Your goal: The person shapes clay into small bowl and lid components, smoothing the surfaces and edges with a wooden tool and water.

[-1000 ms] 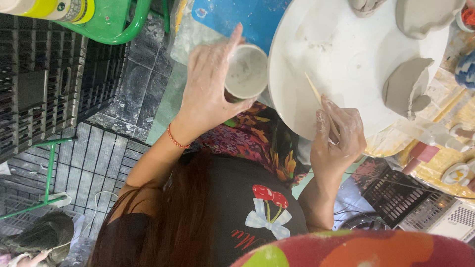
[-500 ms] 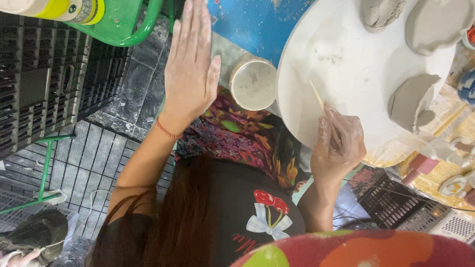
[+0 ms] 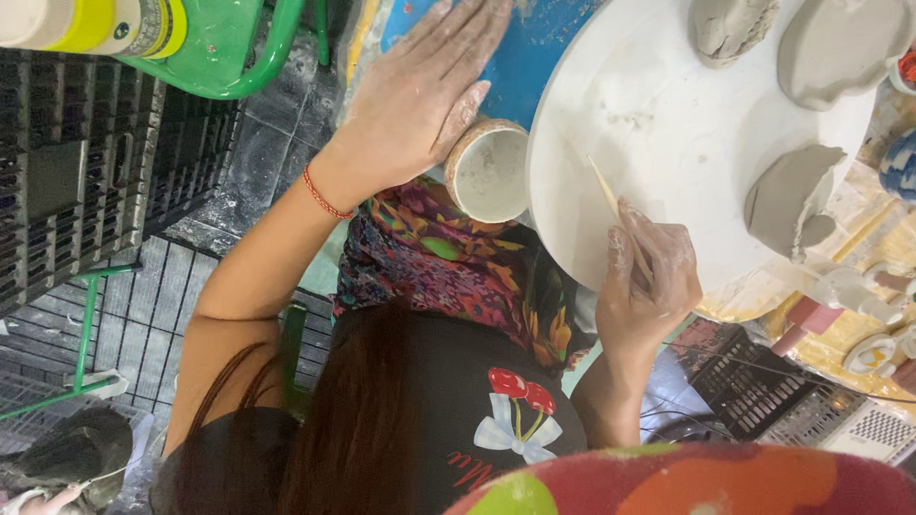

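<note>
From the head view, your left hand lies flat, fingers spread, just beside the small clay-smeared cup near the round white board. Your right hand pinches a thin wooden stick over the board's edge, near grey clay pieces.

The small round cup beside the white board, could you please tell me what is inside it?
The cup shows a pale, smooth interior, apparently coated with light clay slip. Nothing solid shows inside. The left hand overlaps its upper-left rim, hiding that edge.
</note>
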